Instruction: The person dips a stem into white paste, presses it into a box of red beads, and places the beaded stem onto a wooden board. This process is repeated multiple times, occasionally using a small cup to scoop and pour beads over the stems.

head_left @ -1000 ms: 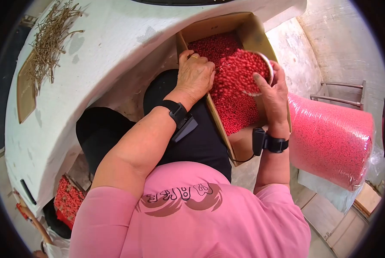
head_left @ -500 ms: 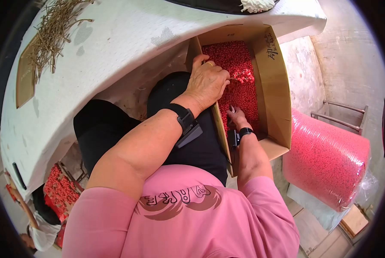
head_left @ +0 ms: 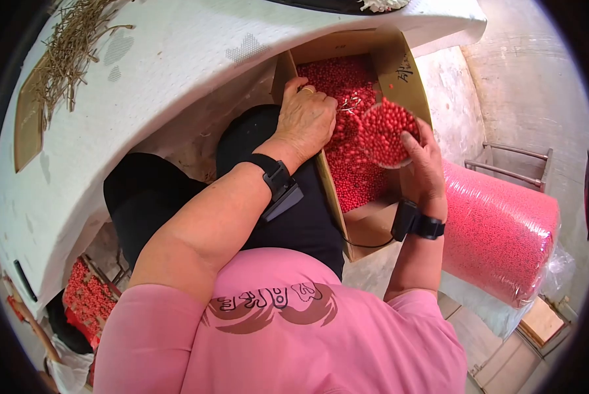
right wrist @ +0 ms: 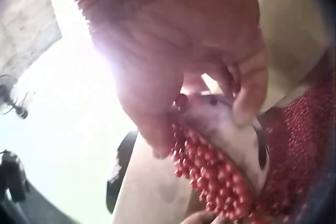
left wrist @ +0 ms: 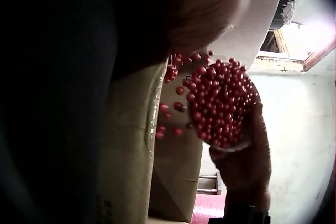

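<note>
My right hand [head_left: 428, 167] grips a small pale bowl [right wrist: 228, 132], thumb at its rim, heaped with red berry-like beads [head_left: 387, 131]. The bowl is tilted over a cardboard box [head_left: 337, 43], and loose beads show beside its lip in the left wrist view. More red beads [head_left: 353, 187] cover much of the box floor. At the box's left wall, my left hand [head_left: 307, 121] has its fingers curled over the edge and pinches a sprig with pale stems [head_left: 353, 104] that stick out past the fingertips over the beads. Its grip is partly hidden.
The box leans by my dark-trousered legs. On the left, a white-covered table [head_left: 176, 72] bears a bundle of thin brown stems [head_left: 77, 49]. A large clear bag of red beads [head_left: 498, 230] lies to the right, near a metal rack [head_left: 514, 157]. Another person's arm [head_left: 35, 322] shows at lower left.
My right hand dipped low into the beads half a second ago and has now risen with the bowl full, tilted toward the sprig. The left hand stays at the box wall.
</note>
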A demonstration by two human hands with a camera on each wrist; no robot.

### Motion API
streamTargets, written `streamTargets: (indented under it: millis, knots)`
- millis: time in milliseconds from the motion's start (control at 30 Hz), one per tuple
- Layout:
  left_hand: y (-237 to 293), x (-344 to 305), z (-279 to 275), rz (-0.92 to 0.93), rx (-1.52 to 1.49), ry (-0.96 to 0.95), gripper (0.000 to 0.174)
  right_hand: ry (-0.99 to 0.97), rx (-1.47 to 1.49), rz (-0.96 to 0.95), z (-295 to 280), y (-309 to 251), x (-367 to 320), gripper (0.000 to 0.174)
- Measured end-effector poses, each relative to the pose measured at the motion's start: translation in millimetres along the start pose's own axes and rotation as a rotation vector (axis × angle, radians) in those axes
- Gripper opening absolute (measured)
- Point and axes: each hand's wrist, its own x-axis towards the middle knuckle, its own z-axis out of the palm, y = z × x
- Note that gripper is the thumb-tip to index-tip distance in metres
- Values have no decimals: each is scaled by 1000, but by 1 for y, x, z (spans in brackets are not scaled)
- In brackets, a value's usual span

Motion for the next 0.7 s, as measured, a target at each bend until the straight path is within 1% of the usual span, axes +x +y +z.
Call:
streamTargets:
  millis: [33, 100, 167, 200, 267, 333, 400, 467, 500, 533, 567, 667, 700]
  knots:
    - [0, 0, -1, -1, 2, 0, 5, 41, -56, -75, 10, -5, -2, 53]
    - [-1, -1, -2, 2, 2, -9, 5, 173, -349, -323, 28, -2, 4, 54]
    - [-2, -1, -3, 1, 1, -13, 4, 282, -598, -557, 31, 10, 18, 59]
    - [-2, -1, -3, 1, -2, -13, 4, 349, -803, -625, 31, 20, 25, 61]
    - [-3, 0, -2, -1, -8, -3, 3, 418, -945, -476, 20, 57, 38, 63]
    - [-3, 0, 0, 0, -18, 14, 3, 389, -1180, -232, 3, 114, 54, 66]
    - [-3, 1, 0, 1, -21, 9, 2, 258, -1211, 117, -3, 165, 58, 70]
    - [-2, 2, 0, 3, -23, 6, 3, 94, -1130, 313, -13, 220, 58, 75]
    - [-2, 2, 1, 2, -20, 6, 3, 87, -991, 389, -28, 273, 62, 74]
    - [-2, 1, 1, -1, -17, 3, 3, 78, -852, 466, -18, 272, 56, 74]
    - [-2, 1, 1, -3, -20, 15, 3, 89, -481, 634, -13, 268, 46, 68]
    - [-2, 0, 2, 0, -28, 34, 4, 40, -260, 719, -14, 243, 37, 59]
    - [-2, 0, 2, -1, -24, 34, 4, -4, -159, 752, -24, 237, 39, 53]
